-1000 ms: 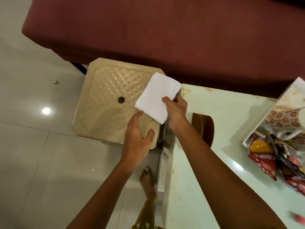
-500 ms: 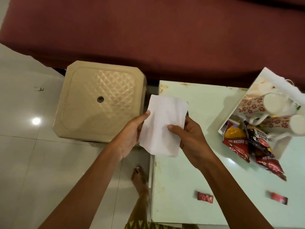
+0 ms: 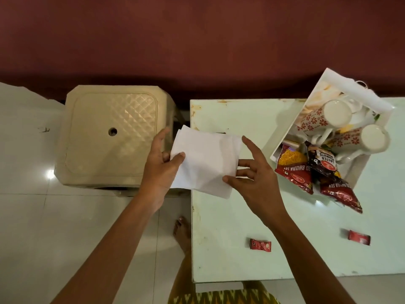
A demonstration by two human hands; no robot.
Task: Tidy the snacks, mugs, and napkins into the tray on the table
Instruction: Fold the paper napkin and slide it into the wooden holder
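Note:
A stack of white napkins (image 3: 206, 163) hangs over the left edge of the pale green table (image 3: 241, 216). My left hand (image 3: 161, 166) pinches its left side with thumb on top. My right hand (image 3: 255, 174) grips its lower right corner between thumb and fingers, index finger raised. The white tray (image 3: 289, 130) stands at the table's far right and holds two floral mugs (image 3: 324, 117) lying on their sides and several red and dark snack packets (image 3: 293, 170). Two small red sachets (image 3: 260, 245) (image 3: 359, 237) lie on the table near the front.
A beige plastic stool (image 3: 109, 137) stands on the white tiled floor left of the table. A maroon sofa (image 3: 197, 40) runs along the back. My bare foot (image 3: 183, 233) is beside the table's left edge.
The napkins moved from above the stool to the table's left edge and turned flatter. My left hand came off the stool and took hold of the napkins' left side. The view shifted right.

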